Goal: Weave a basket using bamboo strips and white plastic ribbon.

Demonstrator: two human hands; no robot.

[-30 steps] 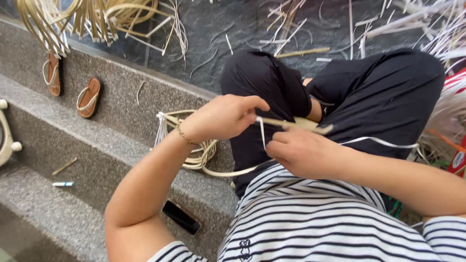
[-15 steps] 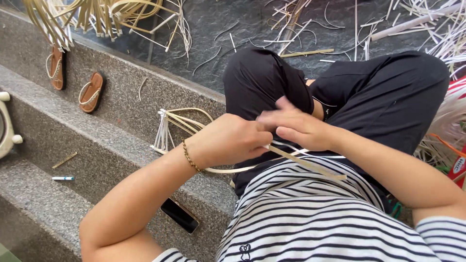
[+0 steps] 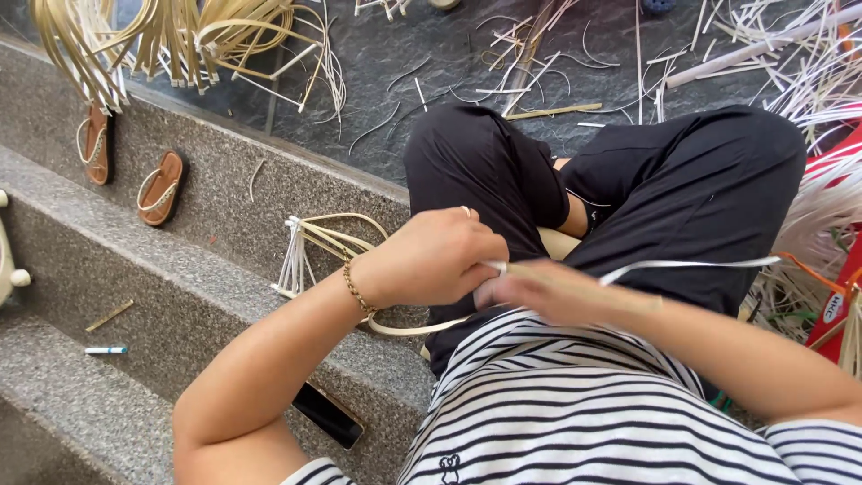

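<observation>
Pale flat strips of split bamboo [image 3: 682,266] run across our lap, and both our hands meet on them just above our black trousers [image 3: 682,180]. Our left hand [image 3: 435,256], wearing a thin gold bead bracelet [image 3: 357,289] and a ring, is curled tight around the near end of the strip, seemingly to keep it steady. Our right hand [image 3: 548,292] is blurred; it lies along the same strip with its fingers closed over it, touching the left hand. From there the strip stretches away to our right, while another length loops down below the left wrist.

We sit cross-legged in a black-and-white striped shirt [image 3: 584,404] on a grey speckled stone step [image 3: 81,386]. A flat black phone [image 3: 328,415] lies on the step beside our left elbow, within easy reach. Just beyond the left hand rests a small coiled bundle of pale strips [image 3: 314,247], tied at one end.

On the steps to our left we see a small white-and-blue marker pen [image 3: 106,350], a short stick, and a pair of brown sandals [image 3: 135,166]. Farther off, on the dark slate floor [image 3: 431,54], lie scattered trimmings and a large sheaf of yellowish strips [image 3: 171,36].
</observation>
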